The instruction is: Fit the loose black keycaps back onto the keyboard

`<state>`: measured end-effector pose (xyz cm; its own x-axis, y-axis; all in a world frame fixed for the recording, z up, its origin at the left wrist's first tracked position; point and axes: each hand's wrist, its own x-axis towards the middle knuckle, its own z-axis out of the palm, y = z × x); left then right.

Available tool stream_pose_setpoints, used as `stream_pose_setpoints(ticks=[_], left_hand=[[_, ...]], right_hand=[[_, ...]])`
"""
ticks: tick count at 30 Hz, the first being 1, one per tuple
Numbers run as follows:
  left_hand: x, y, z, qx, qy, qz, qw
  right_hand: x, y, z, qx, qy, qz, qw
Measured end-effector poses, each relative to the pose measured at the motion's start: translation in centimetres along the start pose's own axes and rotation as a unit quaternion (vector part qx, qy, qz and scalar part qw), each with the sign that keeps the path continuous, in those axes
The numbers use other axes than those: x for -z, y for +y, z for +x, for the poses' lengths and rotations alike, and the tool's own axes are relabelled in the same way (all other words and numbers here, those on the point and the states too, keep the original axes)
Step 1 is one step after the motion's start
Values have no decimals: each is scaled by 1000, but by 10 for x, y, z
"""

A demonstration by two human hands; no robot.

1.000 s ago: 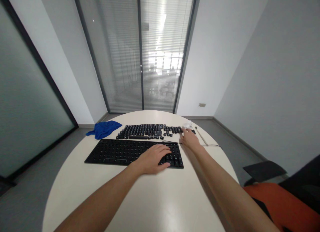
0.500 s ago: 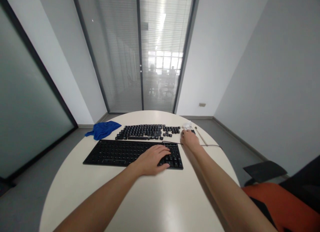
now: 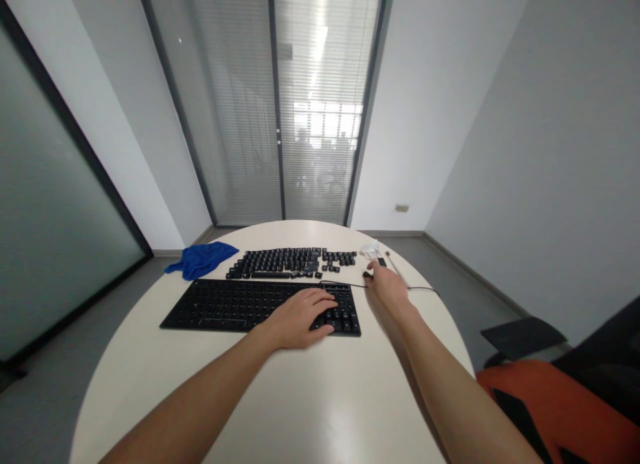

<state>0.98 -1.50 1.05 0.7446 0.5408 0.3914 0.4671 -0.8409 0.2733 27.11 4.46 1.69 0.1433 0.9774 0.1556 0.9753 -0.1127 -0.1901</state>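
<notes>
A black keyboard (image 3: pixel 225 305) lies on the round white table, with most of its keycaps off; keys still stand at its right end. My left hand (image 3: pixel 299 317) lies flat across that right part, fingers stretched out and apart. Beyond the keyboard, loose black keycaps (image 3: pixel 283 261) are laid out in rows like a keyboard layout. To the right of them, my right hand (image 3: pixel 387 284) is closed in a pinch on a small black piece (image 3: pixel 369 275), low over the table by the cable. The piece's exact kind is too small to make out.
A crumpled blue cloth (image 3: pixel 203 259) lies at the far left of the table (image 3: pixel 300 397). White crumpled material (image 3: pixel 370 251) and a thin stick-like brush (image 3: pixel 397 267) lie at the far right. A black cable (image 3: pixel 423 289) runs over the right edge. An orange chair (image 3: pixel 555 404) stands at right.
My right hand has drawn slightly back and to the right, and the small black piece at its fingertips now shows. My left hand stays on the keyboard; the view has shifted slightly.
</notes>
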Motion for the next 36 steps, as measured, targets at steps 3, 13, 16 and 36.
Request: stream_pose_setpoints(ticks=[3,13,16,36], left_hand=[[0,0,0,2,-1,3,1000],[0,1,0,7,-2,1,1000],[0,1,1,6,-1,-3,1000],[2,2,1,7,-10,4,1000]], right_hand=[[3,3,-1,31,-17,98,995],[11,15,-6,117,-234,420,869],[11,14,-10,127,-262,433,853],[8,2,-21,166,-304,401,848]])
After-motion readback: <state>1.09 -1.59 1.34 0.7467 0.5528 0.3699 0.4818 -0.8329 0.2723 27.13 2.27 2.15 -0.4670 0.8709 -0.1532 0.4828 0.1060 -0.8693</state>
